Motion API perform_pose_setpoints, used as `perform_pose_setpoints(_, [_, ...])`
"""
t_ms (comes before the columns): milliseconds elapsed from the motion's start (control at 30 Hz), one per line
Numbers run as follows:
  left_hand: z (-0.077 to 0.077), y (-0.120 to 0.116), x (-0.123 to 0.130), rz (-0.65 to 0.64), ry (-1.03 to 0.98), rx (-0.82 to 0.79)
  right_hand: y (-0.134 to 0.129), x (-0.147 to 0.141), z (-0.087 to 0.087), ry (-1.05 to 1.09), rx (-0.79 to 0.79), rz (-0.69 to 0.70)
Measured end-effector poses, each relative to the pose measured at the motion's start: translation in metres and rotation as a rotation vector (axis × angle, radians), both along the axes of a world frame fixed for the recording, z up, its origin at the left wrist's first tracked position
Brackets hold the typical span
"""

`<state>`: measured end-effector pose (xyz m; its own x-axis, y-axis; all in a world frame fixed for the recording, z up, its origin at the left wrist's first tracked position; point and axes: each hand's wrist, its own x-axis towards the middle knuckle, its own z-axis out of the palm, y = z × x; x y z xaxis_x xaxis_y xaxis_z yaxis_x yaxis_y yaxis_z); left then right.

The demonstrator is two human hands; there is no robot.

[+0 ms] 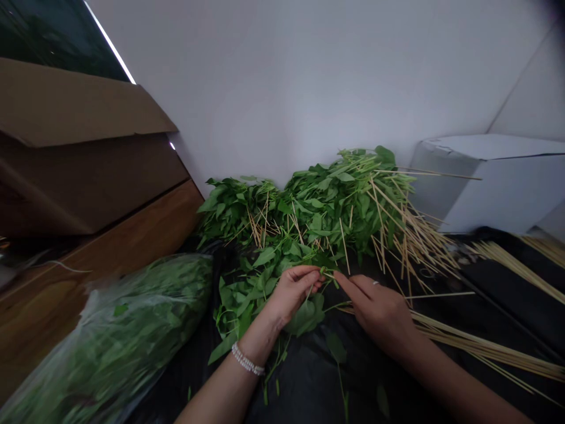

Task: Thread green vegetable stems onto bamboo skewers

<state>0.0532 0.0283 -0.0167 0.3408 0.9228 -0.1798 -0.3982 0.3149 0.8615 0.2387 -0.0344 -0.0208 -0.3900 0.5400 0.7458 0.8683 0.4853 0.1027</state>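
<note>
My left hand, with a white beaded bracelet at the wrist, pinches a leafy green stem near its cut end. Large leaves of the stem hang below the fingers. My right hand, wearing a ring, meets the stem from the right, its index fingertip at the cut end. Its other fingers are curled under, and what they hold is hidden. Loose leafy stems lie to the left of and behind my left hand. Thin wooden sticks lie in a bundle beside and below my right forearm.
Against the pale wall, a heap of leafy stems has many wooden sticks poking out. A clear plastic bag of leaves lies left, near a cardboard box. A white box stands back right. Black plastic sheeting covers the surface.
</note>
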Motion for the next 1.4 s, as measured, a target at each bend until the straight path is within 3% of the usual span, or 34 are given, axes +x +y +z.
perform_pose_setpoints(1000, [-0.003,-0.001,0.001,0.062,0.164,0.169,0.002,-0.009,-0.016,0.060,-0.115,-0.026])
perform_pose_setpoints(1133, [0.002,0.004,-0.005,0.131,0.091,0.160,0.004,-0.007,-0.014,0.051,-0.108,-0.041])
perform_pose_setpoints(1400, [0.000,0.000,0.000,0.076,0.064,0.089,0.001,-0.007,-0.017,0.081,-0.171,-0.024])
